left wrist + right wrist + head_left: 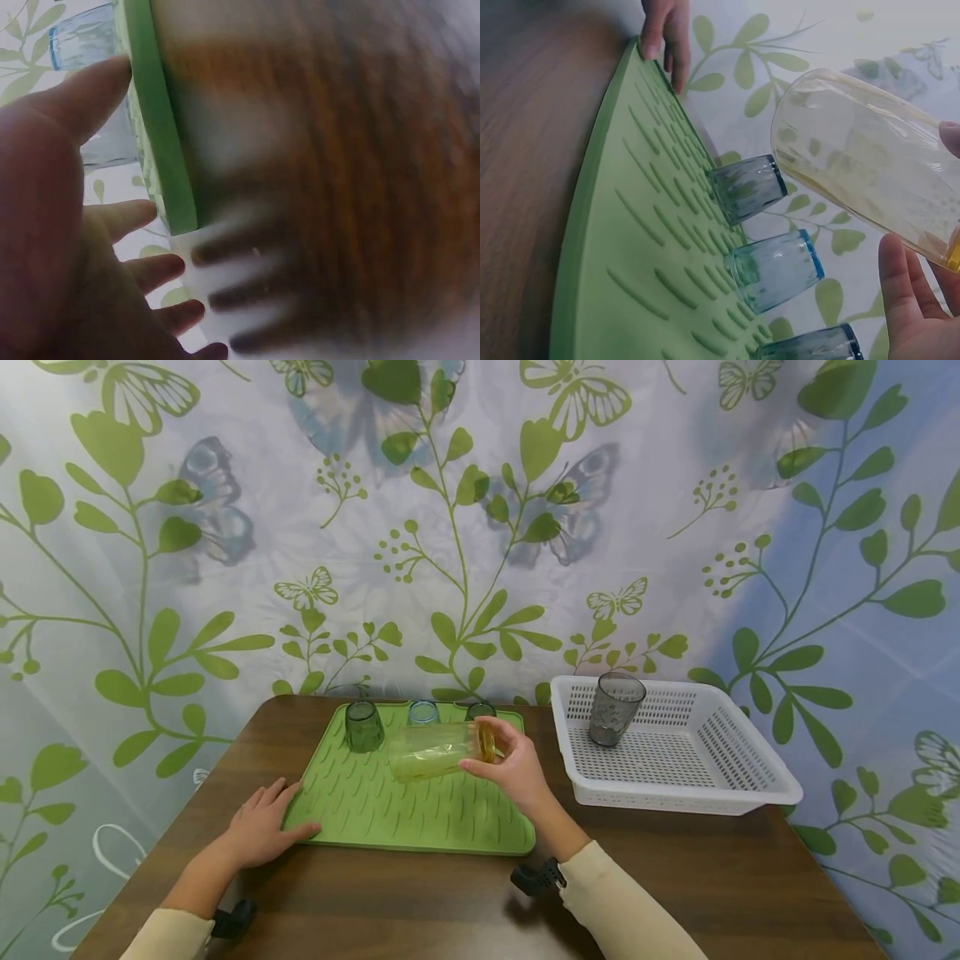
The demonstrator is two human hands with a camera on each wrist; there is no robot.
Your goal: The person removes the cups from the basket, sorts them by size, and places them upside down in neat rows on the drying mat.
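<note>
In the head view my right hand point(513, 768) holds a yellow glass point(431, 750) by its darker amber end, thumb on one side and fingers on the other. The glass lies almost sideways in the air above a green drying mat point(405, 827). My left hand point(258, 827) rests at the mat's left front corner, its fingers spread and thumb touching the edge. Along the mat's back stand a dark glass point(364, 728), a blue glass point(423, 713) and another dark glass point(481, 711), partly hidden by the right hand.
A white perforated basket point(682, 795) stands to the right of the mat, with a tall grey glass point(617, 712) leaning in it. Both mat and basket are on a brown wooden table point(405, 902). Behind it hangs a leaf-and-butterfly patterned curtain point(420, 610).
</note>
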